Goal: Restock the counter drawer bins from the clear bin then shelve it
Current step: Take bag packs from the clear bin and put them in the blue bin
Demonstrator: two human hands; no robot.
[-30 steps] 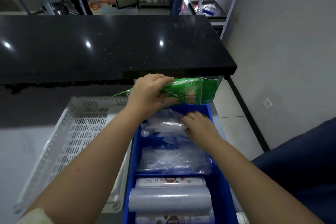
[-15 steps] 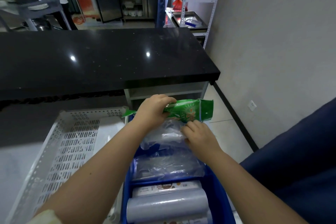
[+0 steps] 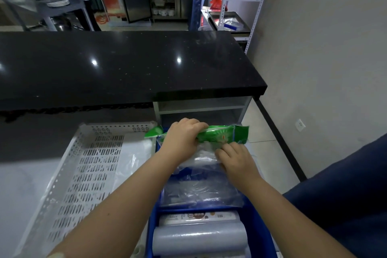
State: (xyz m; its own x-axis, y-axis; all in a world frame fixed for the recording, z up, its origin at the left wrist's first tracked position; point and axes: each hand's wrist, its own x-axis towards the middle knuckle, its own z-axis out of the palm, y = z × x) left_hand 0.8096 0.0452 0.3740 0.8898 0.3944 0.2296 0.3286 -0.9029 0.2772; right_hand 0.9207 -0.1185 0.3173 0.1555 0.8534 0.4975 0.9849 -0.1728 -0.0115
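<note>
Item: green packet [image 3: 222, 135], soft film pouch, lying crosswise over the far end of the blue drawer bin [image 3: 258, 226]. We are clamping it with our left hand [image 3: 184, 138], fingers curled over its top edge near the middle, while our right hand [image 3: 236, 158] is pressing down, fingers bent, on the crumpled clear plastic bags [image 3: 204, 158] just below it; whether that hand is pinching the film or only pushing it we cannot tell. Handling, in our judgement: the packet is light and pliable, its film is likely slick, and it is going to buckle if taken by one end, so we are favouring a hold across the middle with the sealed ends left free. The clear bags are limp and springy and will likely need holding flat to make room. Nearer in the same bin are lying flat clear bags [image 3: 201, 194] and rolls of plastic film [image 3: 199, 239]. Left of the bin is sitting the white perforated basket [image 3: 69, 176], with clear film in its right part. Against a second ago: the packet is sitting lower and flatter against the clear bags, our right hand is closer to its lower edge, and the view is taking in more of the black countertop [image 3: 125, 65].
</note>
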